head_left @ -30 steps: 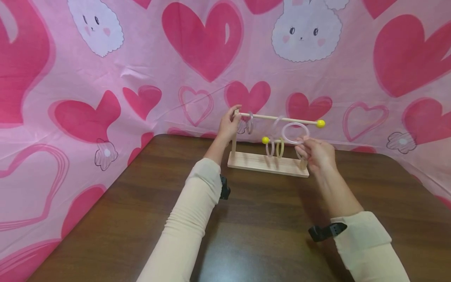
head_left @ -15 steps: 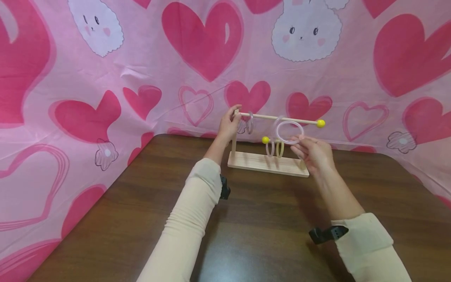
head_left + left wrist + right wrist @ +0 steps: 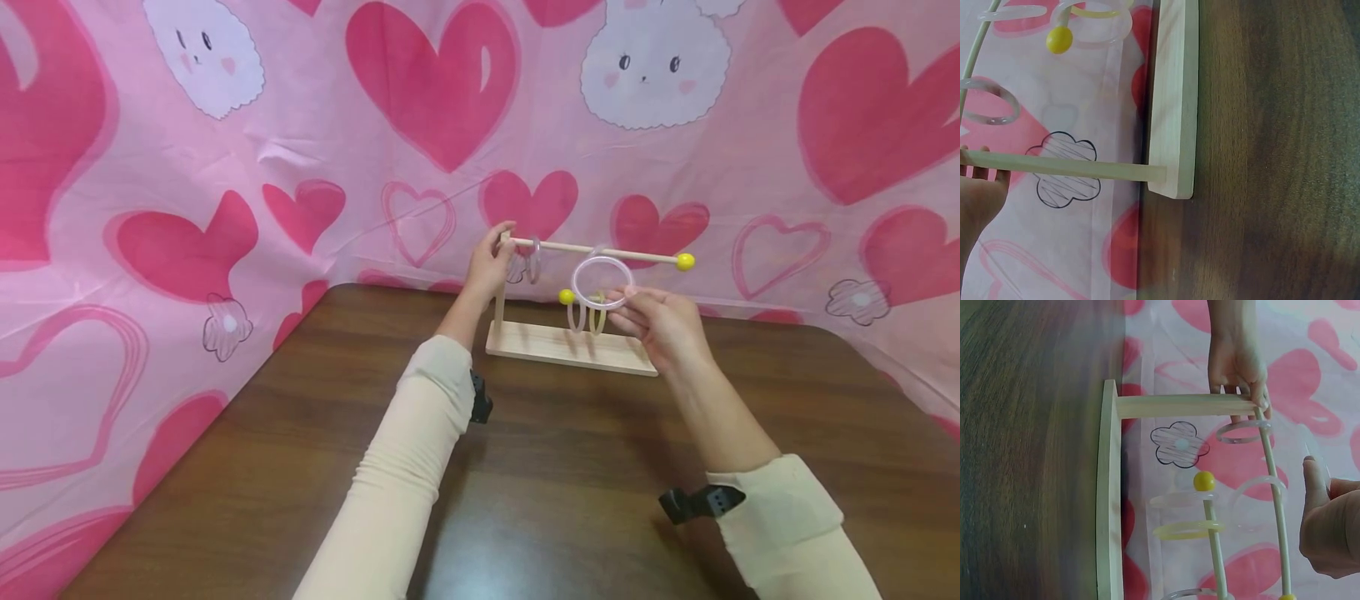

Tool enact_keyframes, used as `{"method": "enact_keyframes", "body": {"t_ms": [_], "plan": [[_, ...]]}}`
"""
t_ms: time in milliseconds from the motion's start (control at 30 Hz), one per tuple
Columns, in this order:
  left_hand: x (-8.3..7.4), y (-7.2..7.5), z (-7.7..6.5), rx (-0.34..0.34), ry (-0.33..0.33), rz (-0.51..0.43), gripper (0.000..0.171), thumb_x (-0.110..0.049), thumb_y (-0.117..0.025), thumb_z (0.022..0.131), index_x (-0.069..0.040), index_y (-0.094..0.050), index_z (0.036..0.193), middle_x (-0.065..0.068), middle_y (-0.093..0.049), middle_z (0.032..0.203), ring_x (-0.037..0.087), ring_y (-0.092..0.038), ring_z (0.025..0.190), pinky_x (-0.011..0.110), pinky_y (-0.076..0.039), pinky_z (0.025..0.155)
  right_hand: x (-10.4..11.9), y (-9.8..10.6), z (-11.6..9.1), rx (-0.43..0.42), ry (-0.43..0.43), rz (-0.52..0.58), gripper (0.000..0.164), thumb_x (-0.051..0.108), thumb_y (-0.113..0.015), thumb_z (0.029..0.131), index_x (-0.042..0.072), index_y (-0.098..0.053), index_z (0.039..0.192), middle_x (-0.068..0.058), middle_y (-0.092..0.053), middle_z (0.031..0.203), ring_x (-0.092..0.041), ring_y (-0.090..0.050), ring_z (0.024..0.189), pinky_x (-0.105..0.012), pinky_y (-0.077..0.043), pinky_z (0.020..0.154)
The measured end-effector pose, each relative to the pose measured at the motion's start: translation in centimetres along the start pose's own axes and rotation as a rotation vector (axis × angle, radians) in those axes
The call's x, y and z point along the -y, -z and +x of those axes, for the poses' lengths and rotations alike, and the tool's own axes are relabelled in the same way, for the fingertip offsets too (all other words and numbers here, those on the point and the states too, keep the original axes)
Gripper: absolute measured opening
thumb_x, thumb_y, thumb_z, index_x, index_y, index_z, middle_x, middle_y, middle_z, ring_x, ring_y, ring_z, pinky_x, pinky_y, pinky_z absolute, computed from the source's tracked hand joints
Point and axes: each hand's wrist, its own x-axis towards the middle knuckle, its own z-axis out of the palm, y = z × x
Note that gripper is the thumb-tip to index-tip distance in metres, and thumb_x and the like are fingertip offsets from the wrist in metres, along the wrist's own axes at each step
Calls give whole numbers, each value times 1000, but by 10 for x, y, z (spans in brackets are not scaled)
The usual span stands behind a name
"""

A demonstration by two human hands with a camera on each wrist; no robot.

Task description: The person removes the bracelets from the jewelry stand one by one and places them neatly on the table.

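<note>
My left hand (image 3: 489, 267) grips the top of the upright post (image 3: 1079, 167) of a wooden ring rack, where the upper rod (image 3: 645, 255) begins. In front of that rod, my right hand (image 3: 670, 329) pinches a translucent pinkish ring (image 3: 574, 283) by its right edge, apart from both rods. A clear ring (image 3: 1230, 439) hangs on the upper rod beside the post; another (image 3: 1247, 486) hangs farther along. On the lower rod (image 3: 1216, 559) are a whitish ring (image 3: 1175, 500), a yellow ring (image 3: 1188, 530) and a greyish ring (image 3: 1188, 593). The right fingers hide part of the lower rod in the head view.
Yellow balls cap the upper rod (image 3: 686, 262) and lower rod (image 3: 567, 297). The rack's flat wooden base (image 3: 555, 346) rests near the far edge of a dark brown table (image 3: 540, 500). Behind hangs a pink cloth (image 3: 420, 225) with hearts.
My right hand has moved left with the pinkish ring, along the front of the upper rod. The left hand stays on the post, and the rack has not moved.
</note>
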Motion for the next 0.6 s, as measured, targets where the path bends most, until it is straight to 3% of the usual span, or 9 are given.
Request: {"method": "enact_keyframes", "body": {"t_ms": [133, 233, 467, 600], "plan": [[0, 0, 0, -3, -16, 0, 35, -11, -49, 96, -11, -50, 131, 15, -57, 119, 15, -52, 89, 22, -42, 77, 0, -4, -3, 25, -20, -20, 22, -4, -51, 91, 0, -71, 82, -15, -70, 82, -20, -68, 77, -31, -51, 73], [-1, 0, -1, 0, -15, 2, 36, -11, -49, 96, -10, -49, 131, 16, -58, 112, 22, -52, 88, 24, -42, 77, 0, -7, -4, 42, -27, -39, 23, -4, -51, 92, 1, -71, 82, -15, -70, 83, -19, -68, 78, -31, -51, 74], [-1, -1, -1, -10, -12, 7, 35, -10, -49, 96, -10, -50, 131, 20, -57, 105, 9, -45, 73, 18, -38, 65, -4, -15, -7, 68, -40, -134, 21, -5, -48, 92, 1, -68, 86, -12, -70, 80, -17, -68, 77, -28, -53, 72], [-1, 0, 0, -5, -18, -6, 35, -9, -49, 96, -10, -50, 131, 17, -57, 117, 15, -51, 85, 20, -41, 71, -6, -19, -9, 94, -41, -203, 23, -5, -48, 93, 4, -67, 85, -10, -70, 79, -16, -68, 77, -27, -53, 71]]}}
